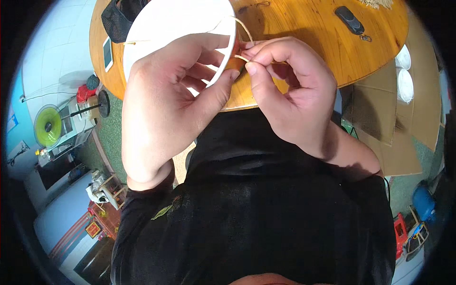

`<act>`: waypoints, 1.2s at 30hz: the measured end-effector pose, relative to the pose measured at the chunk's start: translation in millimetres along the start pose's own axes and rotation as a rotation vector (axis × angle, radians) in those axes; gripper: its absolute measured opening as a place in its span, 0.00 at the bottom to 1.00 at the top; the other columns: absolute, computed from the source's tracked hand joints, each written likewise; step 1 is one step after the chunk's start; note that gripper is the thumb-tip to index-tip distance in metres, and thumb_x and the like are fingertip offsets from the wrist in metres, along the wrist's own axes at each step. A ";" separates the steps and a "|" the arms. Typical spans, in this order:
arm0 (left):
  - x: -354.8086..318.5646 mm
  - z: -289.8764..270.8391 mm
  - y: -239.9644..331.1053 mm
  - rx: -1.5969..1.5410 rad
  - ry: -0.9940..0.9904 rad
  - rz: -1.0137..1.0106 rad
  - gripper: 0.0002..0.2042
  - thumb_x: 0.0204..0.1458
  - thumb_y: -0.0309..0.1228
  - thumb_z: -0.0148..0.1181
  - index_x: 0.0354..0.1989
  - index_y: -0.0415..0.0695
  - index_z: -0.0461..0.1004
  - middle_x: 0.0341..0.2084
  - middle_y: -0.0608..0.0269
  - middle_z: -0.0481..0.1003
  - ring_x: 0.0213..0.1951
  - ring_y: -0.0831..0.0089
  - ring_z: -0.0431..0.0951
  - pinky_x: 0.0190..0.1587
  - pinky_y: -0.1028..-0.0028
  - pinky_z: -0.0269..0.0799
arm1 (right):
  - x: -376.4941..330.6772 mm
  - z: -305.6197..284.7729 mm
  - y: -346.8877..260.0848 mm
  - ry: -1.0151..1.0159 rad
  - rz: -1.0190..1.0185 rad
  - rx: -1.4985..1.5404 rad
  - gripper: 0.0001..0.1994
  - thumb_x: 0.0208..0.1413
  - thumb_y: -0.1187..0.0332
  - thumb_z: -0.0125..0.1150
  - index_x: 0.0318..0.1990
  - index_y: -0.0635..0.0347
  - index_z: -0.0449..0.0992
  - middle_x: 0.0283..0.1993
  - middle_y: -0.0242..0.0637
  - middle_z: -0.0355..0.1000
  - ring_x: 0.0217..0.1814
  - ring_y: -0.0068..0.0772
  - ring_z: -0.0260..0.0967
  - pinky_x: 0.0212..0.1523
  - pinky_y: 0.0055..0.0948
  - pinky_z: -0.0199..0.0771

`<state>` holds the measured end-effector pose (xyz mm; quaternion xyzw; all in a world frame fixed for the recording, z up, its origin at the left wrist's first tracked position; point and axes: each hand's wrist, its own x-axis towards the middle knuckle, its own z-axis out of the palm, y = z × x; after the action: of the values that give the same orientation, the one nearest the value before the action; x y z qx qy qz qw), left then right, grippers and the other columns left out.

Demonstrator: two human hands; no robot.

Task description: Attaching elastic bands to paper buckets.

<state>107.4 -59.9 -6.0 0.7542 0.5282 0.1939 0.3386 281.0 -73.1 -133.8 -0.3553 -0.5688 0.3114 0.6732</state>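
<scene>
A large white, smooth-walled bucket or tub is tilted over the table, its rim toward the right. My left hand is closed round that rim, thumb on the near side and the other fingers partly behind the wall. A thin cream cord loops over the rim, and a knotted bit of it shows at the tub's left side. Between thumb and forefinger, my right hand pinches a short end of the cord just right of the rim. Behind the fingertips, the spot where the cord meets the wall is partly hidden.
On the round wooden table lie a white phone, a black mesh bag and a black key fob. White round tubs stand by open cardboard at right. A green fan is at left.
</scene>
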 end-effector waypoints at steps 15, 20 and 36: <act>3.0 -15.2 -0.7 -0.058 -0.155 -0.031 0.14 0.75 0.29 0.56 0.62 0.34 0.77 0.45 0.60 0.85 0.46 0.77 0.84 0.53 0.75 0.79 | 5.6 -4.8 -7.3 -0.089 -0.076 -0.109 0.06 0.56 0.79 0.70 0.36 0.60 0.78 0.34 0.38 0.78 0.37 0.42 0.80 0.39 0.35 0.79; 0.3 -10.9 -2.0 -0.072 -0.114 -0.057 0.14 0.76 0.27 0.52 0.63 0.35 0.77 0.46 0.61 0.84 0.47 0.78 0.83 0.52 0.78 0.79 | 8.3 -6.5 -13.9 -0.123 -0.078 -0.153 0.06 0.57 0.79 0.70 0.37 0.60 0.78 0.36 0.38 0.79 0.39 0.44 0.80 0.41 0.36 0.79; -1.8 -12.9 -7.9 -0.012 0.042 0.274 0.14 0.68 0.23 0.62 0.59 0.31 0.78 0.52 0.51 0.83 0.55 0.66 0.83 0.61 0.69 0.75 | 1.5 -14.7 -8.4 -0.100 -0.037 -0.028 0.05 0.59 0.81 0.68 0.39 0.62 0.79 0.36 0.40 0.79 0.39 0.41 0.81 0.41 0.34 0.80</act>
<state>93.1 -55.9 -2.6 0.8129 0.4261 0.2571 0.3027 295.9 -78.4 -127.4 -0.3380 -0.6126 0.3082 0.6445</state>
